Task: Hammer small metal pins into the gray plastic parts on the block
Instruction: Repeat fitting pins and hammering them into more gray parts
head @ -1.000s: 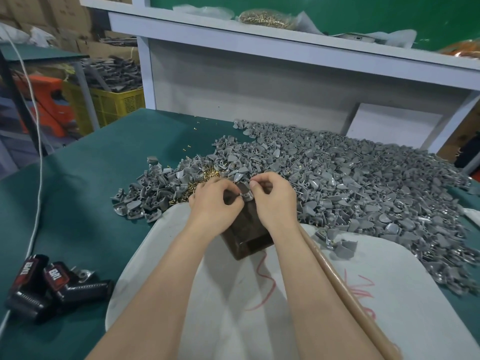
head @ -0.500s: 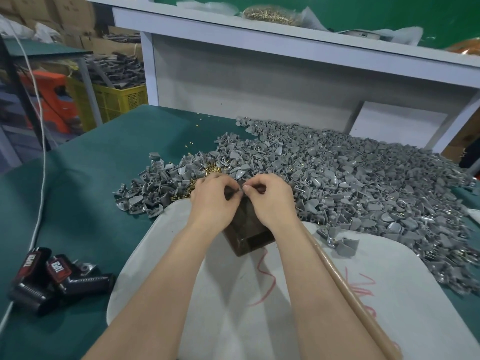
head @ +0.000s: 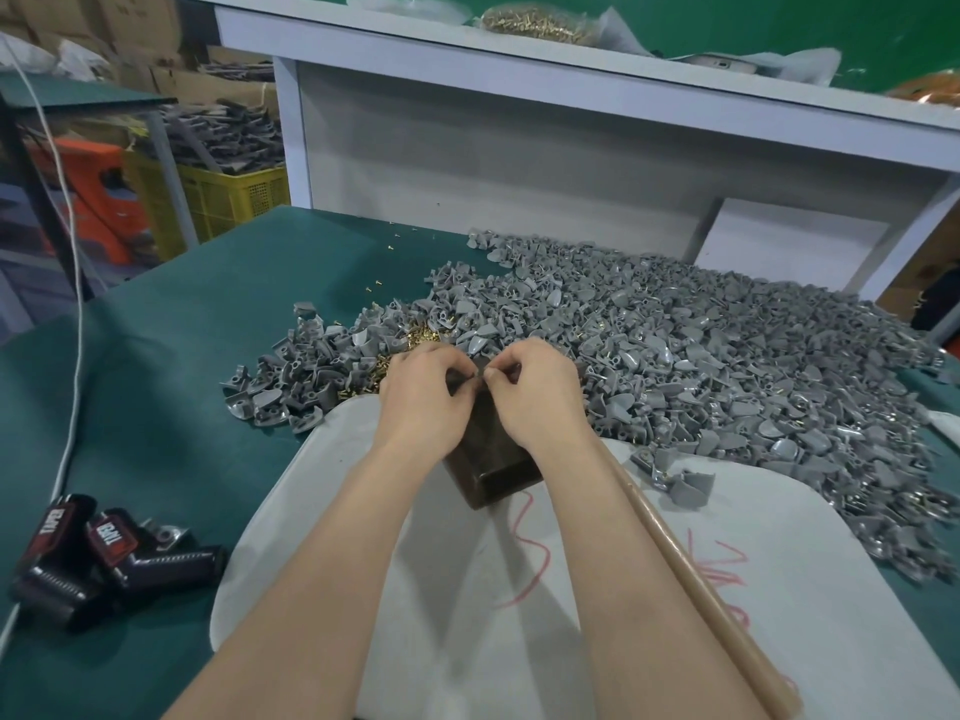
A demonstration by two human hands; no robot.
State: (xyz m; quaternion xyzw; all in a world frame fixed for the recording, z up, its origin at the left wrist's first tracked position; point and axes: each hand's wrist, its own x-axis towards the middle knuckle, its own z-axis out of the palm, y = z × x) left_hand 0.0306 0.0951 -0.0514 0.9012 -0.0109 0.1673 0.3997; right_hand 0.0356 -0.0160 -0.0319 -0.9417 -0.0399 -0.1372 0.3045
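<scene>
While both forearms reached up from the bottom edge of the frame, the left hand (head: 423,400) and the right hand (head: 532,394) met just above the centre, over the far end of the dark block (head: 493,467). Each hand was curled, with thumb and forefinger drawn together, and the two sets of fingertips came nearly nose to nose on a small piece (head: 480,377) sitting at the block's top. It looked gray, but the fingers hid most of it, so I could not tell whether it was a part, a pin or both. The remaining fingers of each hand were folded in, not spread.

The block stood on a white board (head: 597,615) in the lower middle of the frame, its near end showing between the wrists. A red thread (head: 527,553) trailed across the board below it. A wooden stick (head: 696,579) ran diagonally under the right forearm toward the lower right corner.

Behind the hands, a broad heap of gray plastic parts (head: 701,356) spread from the centre to the right edge over the green table (head: 182,366), and a few lay on the board's right side. A small cluster of brass pins (head: 418,336) showed just above the left hand, among the parts.

At lower left lay black tape dispensers (head: 104,553), with a white cord (head: 78,283) running up the left side.
</scene>
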